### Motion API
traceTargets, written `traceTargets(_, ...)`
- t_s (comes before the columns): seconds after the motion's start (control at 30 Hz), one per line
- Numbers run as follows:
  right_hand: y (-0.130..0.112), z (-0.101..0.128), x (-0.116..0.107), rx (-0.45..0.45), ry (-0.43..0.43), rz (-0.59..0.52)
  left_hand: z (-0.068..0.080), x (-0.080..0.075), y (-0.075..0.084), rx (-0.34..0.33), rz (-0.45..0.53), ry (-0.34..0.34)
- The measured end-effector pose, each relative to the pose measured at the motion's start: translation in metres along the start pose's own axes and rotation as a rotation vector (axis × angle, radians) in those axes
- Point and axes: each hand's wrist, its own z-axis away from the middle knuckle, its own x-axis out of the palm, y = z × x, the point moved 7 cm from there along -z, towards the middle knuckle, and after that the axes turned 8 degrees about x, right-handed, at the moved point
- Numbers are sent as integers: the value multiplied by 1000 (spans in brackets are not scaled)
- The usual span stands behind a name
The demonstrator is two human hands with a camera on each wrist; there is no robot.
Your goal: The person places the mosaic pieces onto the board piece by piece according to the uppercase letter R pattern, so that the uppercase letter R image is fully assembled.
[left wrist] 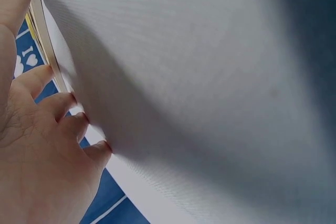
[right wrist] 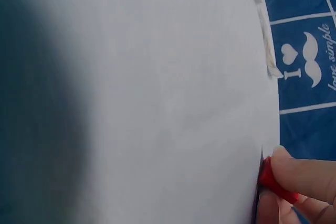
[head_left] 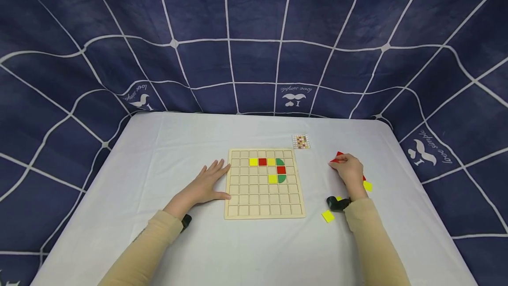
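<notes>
two hands are at work on the white tabletop (head_left: 254, 250), and you can read them from left to right. your left hand (head_left: 206, 185) lies flat with its fingers (left wrist: 63, 103) straight and spread, palm down, fingertips touching the left edge of the wooden grid board (head_left: 264, 184); it holds nothing. the left wrist view shows those fingertips pressed to the cloth, with the board's edge just beyond them.

the board sits in the middle of the tabletop. in its upper right part lie yellow, red and yellow squares in a row with a green curved piece at the row's end, then a red square (head_left: 281, 170) below that, and a yellow square and another green curved piece under it. a small pattern card (head_left: 300, 141) lies just behind the board's far right corner.

further right, a loose yellow tile (head_left: 327, 216) lies near your right wrist. your right hand (head_left: 349, 172) is curled over a red piece (head_left: 336, 158), well apart from the board; the right wrist view shows fingers (right wrist: 307, 174) pinching that red piece at the cloth. another yellow tile (head_left: 367, 186) lies just beside the hand on its right.
</notes>
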Motion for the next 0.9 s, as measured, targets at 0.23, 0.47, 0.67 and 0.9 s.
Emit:
traceTargets(0.23,-12,7,11,-32,-103,-98,0,-2,2,1,3,3)
traceTargets(0.47,-37,24,36,-43,-257,-175,0,0,2,-4,8,1)
traceTargets(0.67,-58,47,66,-84,-386,-234,0,0,1,-6,17,6)
traceTargets(0.9,-83,77,99,-205,-469,-203,1,0,1,-4,5,3)
